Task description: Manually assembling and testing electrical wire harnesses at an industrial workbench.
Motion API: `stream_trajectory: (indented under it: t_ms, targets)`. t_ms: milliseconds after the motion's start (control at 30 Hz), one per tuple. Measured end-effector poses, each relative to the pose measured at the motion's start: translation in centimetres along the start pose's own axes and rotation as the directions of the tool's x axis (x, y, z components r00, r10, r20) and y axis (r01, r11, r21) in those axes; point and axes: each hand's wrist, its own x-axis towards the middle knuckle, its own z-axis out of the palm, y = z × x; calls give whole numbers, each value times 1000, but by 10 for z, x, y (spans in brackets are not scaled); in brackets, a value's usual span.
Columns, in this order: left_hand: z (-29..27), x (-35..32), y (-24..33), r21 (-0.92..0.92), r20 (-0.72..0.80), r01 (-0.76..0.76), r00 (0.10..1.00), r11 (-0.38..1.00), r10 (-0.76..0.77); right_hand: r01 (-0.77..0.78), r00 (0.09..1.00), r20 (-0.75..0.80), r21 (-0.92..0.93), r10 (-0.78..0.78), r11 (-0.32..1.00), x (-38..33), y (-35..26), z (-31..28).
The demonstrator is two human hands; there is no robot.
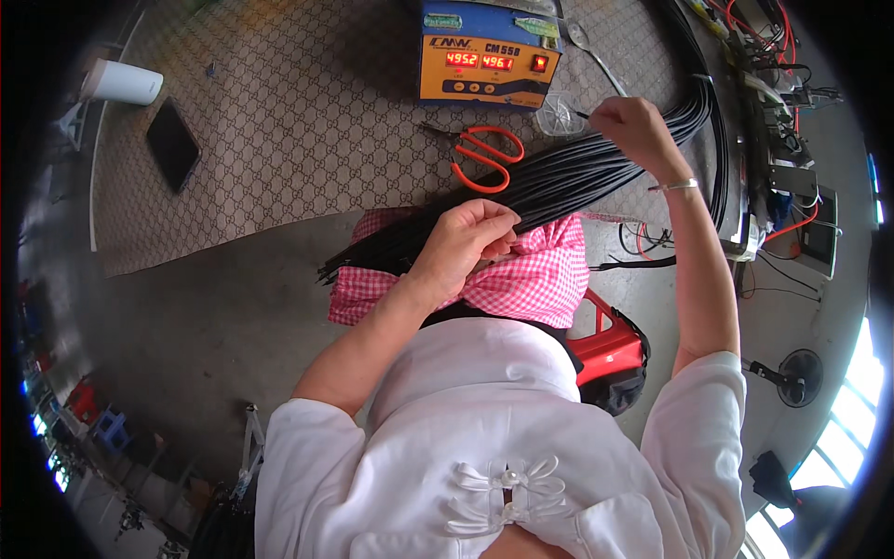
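A thick bundle of thin black cables (577, 177) lies slantwise along the near edge of the table, its cut ends over a pink checked cloth (545, 270) at my lap. My left hand (470, 238) is closed in a pinch above the bundle; what its fingertips hold, if anything, I cannot make out. Farther right, my right hand (638, 130) is closed, with a short dark tip like a cable end poking out from its fingers. That tip points at a small clear dish (555, 118). Orange-handled scissors (486, 156) lie left of the bundle.
A blue and orange box with a lit red display (489, 61) stands at the back, a spoon (596, 56) beside it. On the left are a black phone (173, 146) and a white cup (126, 82). Machinery with loose wires (787, 84) lines the right. Below sits a red stool (610, 345).
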Motion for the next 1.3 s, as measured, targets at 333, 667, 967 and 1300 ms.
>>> stream_trajectory:
  t_ms: [333, 667, 967, 1300]
  targets:
    - [0, 0, -4, -1, -17, 7, 1000, 1000, -7, 131, 956, -221, -255, -190, 958, -9, 12, 29]
    - [-1, 1, -3, -15, -9, 10, 1000, 1000, -10, 200, 941, -195, -342, -277, 918, -7, 6, 28]
    - [-8, 5, -6, -48, 43, 34, 999, 998, -31, 296, 831, -383, -310, -404, 904, 17, -42, -32]
    - [-11, 6, -8, -84, 74, 59, 996, 995, -52, 331, 774, -361, -468, -519, 819, 116, -81, -45]
